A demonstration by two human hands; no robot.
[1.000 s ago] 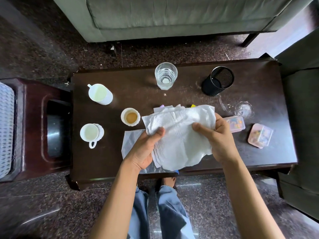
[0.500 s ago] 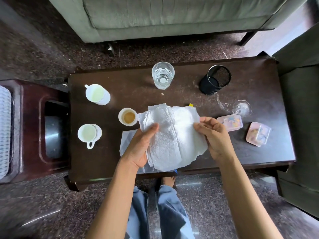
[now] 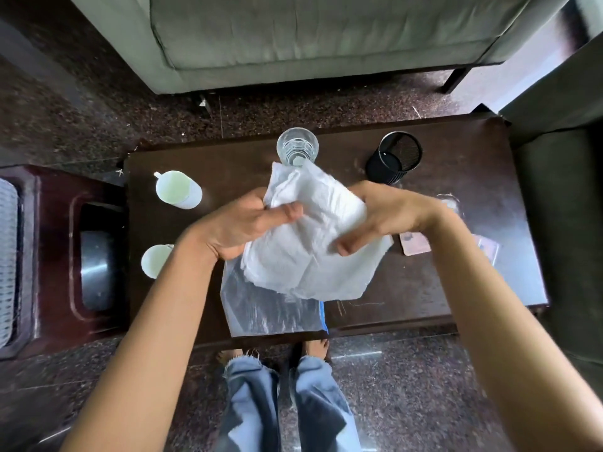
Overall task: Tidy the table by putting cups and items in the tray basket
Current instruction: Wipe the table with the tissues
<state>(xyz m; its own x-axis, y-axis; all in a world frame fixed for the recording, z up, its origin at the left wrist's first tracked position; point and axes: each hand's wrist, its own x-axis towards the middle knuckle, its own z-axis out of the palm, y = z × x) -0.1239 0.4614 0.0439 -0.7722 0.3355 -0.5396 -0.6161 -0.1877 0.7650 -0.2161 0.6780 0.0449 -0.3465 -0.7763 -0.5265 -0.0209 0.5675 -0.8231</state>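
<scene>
A crumpled white tissue sheet (image 3: 313, 243) hangs above the middle of the dark wooden table (image 3: 424, 288). My left hand (image 3: 238, 226) grips its left edge with the thumb on top. My right hand (image 3: 385, 216) pinches its right side. Two white cups stand at the table's left: one (image 3: 177, 190) further back, one (image 3: 155, 261) partly hidden behind my left forearm. A clear glass (image 3: 297, 150) stands at the back, just behind the tissue. A third small cup is hidden by my hands.
A clear plastic bag (image 3: 270, 311) with a blue strip lies at the table's front edge. A black mesh pen holder (image 3: 396, 156) stands back right. A pink box (image 3: 416, 244) lies by my right wrist. A side stand (image 3: 94, 256) and white basket (image 3: 6, 265) are left.
Both hands have lifted the tissue up off the table and bunched it closer together. The camera has moved nearer to the table.
</scene>
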